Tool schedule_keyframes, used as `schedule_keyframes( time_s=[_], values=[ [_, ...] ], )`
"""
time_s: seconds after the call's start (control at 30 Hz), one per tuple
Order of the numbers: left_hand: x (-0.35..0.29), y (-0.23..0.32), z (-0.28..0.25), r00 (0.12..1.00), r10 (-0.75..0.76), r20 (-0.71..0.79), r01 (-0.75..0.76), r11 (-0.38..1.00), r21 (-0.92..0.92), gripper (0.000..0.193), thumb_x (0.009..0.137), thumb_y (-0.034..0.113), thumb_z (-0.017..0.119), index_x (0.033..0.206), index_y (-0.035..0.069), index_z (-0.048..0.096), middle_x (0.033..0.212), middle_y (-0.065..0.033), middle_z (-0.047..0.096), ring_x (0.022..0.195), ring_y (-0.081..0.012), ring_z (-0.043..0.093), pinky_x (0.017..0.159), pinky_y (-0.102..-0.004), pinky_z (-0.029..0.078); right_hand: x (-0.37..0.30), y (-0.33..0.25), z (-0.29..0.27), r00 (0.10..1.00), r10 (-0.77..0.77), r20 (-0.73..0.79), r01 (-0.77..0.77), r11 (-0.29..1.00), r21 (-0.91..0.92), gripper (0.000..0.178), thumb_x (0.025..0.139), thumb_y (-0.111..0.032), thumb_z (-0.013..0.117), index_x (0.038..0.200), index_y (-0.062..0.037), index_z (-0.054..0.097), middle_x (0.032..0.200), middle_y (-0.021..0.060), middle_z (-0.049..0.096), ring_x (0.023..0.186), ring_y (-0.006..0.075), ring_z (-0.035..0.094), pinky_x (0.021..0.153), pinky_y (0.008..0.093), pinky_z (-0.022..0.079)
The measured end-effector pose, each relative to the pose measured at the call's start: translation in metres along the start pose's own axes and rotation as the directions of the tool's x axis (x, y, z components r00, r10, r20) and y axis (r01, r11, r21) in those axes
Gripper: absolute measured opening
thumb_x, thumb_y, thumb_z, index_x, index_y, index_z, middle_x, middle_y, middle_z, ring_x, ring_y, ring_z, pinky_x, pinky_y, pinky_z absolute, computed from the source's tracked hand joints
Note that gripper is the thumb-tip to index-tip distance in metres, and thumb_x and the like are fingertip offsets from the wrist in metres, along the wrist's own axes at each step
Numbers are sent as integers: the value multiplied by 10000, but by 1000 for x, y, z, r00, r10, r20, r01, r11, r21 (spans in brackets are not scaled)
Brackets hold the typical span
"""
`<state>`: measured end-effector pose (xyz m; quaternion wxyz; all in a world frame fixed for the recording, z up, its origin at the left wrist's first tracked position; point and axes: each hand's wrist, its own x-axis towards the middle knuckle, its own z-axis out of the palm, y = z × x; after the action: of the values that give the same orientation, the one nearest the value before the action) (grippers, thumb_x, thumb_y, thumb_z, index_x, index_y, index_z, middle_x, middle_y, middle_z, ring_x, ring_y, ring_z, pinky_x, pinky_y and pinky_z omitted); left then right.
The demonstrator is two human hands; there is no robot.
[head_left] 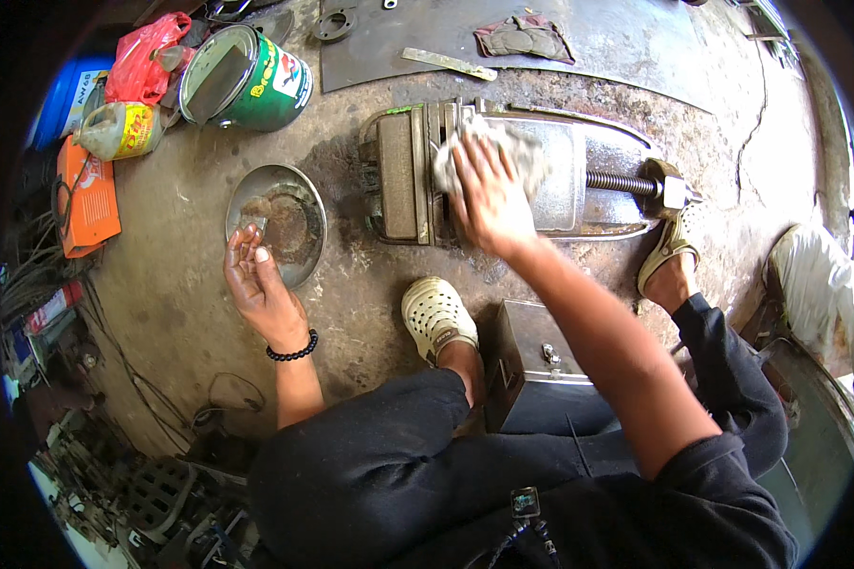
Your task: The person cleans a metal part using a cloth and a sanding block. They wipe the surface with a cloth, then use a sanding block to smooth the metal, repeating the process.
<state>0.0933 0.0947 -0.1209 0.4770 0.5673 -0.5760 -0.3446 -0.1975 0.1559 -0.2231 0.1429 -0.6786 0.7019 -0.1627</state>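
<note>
A large machine vise (567, 175) lies on the floor in front of me, its long threaded screw pointing right. My right hand (489, 194) presses a whitish, crumpled rag (533, 156) onto the top of the vise near its jaws. Over the near left edge of a round metal pan (299, 270), my left hand (268, 289) is raised with its fingers curled in. A small grey piece (253, 211) shows at those fingertips; whether they grip it or it lies in the pan behind, I cannot tell. The pan's bottom looks brown and stained.
Left of the vise stand a green paint bucket (256, 81), a plastic jug (123, 131) and an orange machine (87, 194). A metal sheet (617, 47) with a dark cloth (525, 38) lies beyond. A metal box (541, 379) sits between my legs; cables run at left.
</note>
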Motion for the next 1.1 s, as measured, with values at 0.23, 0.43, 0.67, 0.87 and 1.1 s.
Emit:
schedule_keyframes(
  time_s=[0.23, 0.43, 0.67, 0.87, 1.1],
  values=[
    [-1, -4, -2, 999, -53, 12, 54, 997, -47, 407, 1062, 151, 543, 1420, -25, 469, 1377, -147, 584, 1305, -248, 546, 1100, -391, 417, -76, 66, -49, 975, 56, 216, -71, 995, 64, 629, 954, -230, 574, 1534, -38, 427, 1629, 169, 357, 1517, 380, 301, 1253, 522, 190],
    [-11, -8, -11, 988, -156, 3, 156, 986, -63, 373, 1056, 101, 538, 1402, -33, 496, 1350, -142, 607, 1266, -222, 568, 1098, -362, 431, 20, 47, -18, 925, 377, 39, -372, 923, -101, 656, 1060, -409, 375, 1591, -30, 303, 1675, 193, 240, 1557, 368, 199, 1273, 502, 103],
    [-8, -6, -16, 993, -114, 34, 115, 992, -42, 393, 1063, 146, 544, 1413, -23, 491, 1355, -129, 611, 1260, -215, 568, 1076, -357, 431, -56, 9, -22, 979, -130, 157, 121, 990, 68, 649, 944, -303, 559, 1526, -53, 422, 1628, 176, 345, 1532, 349, 267, 1269, 500, 156],
    [-16, -3, -21, 993, -114, 14, 115, 990, -80, 375, 1065, 127, 530, 1405, -27, 499, 1349, -141, 607, 1262, -222, 568, 1074, -357, 431, -45, 79, -53, 983, 88, 160, -77, 994, -71, 687, 963, -303, 512, 1564, -12, 351, 1648, 225, 278, 1536, 398, 240, 1265, 514, 157],
    [-22, -3, -13, 991, -102, 86, 106, 994, -42, 346, 1056, 119, 551, 1350, -64, 535, 1321, -156, 619, 1265, -238, 574, 1111, -388, 437, 2, 3, -4, 998, 35, 50, -33, 999, -37, 656, 968, -278, 513, 1538, 9, 364, 1642, 212, 294, 1525, 376, 267, 1268, 493, 173]
  ],
)
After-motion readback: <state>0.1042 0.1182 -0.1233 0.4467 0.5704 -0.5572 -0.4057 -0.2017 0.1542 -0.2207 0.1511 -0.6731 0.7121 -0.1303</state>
